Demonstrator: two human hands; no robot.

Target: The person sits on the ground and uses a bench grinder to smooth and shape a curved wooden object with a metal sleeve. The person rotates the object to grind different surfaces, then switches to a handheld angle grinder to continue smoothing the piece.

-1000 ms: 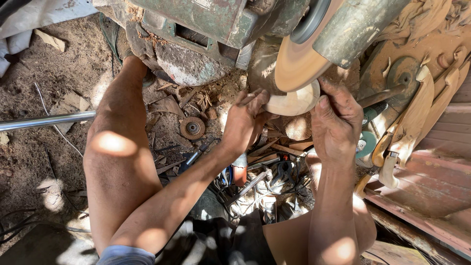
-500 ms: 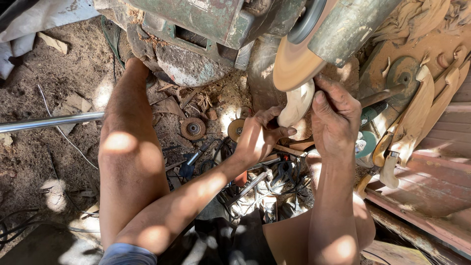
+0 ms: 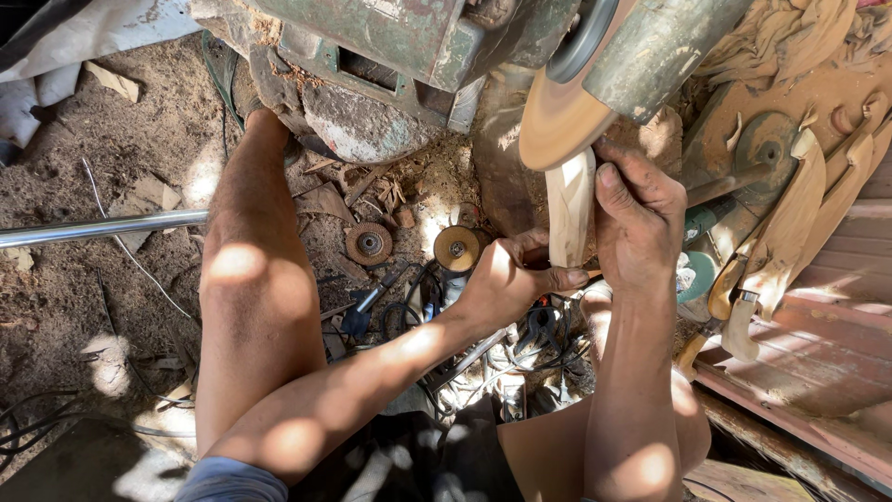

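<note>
1. A green, rust-stained machine body (image 3: 390,42) is being seen across the top of the view, standing on dirt ground littered with wood chips.
2. A tan sanding disc (image 3: 557,121) is being carried at the machine's right end, under a curved grey-green guard (image 3: 660,51).
3. A pale, elongated wooden workpiece (image 3: 570,209) is being held upright, with its upper end being pressed against the lower edge of the sanding disc.
4. The right hand (image 3: 641,223) is being kept closed around the right side of the wooden workpiece, thumb laid along it.
5. The left hand (image 3: 511,279) is being kept closed on the lower end of the wooden workpiece, fingers curled beneath it.
6. Shaped wooden pieces (image 3: 790,223) are being stored at the right, leaning on a dust-coated panel.
7. A metal rod (image 3: 102,228) is being seen lying across the ground at the left.
8. Two loose abrasive discs (image 3: 369,244) are being seen on the ground, just left of the left hand.
</note>
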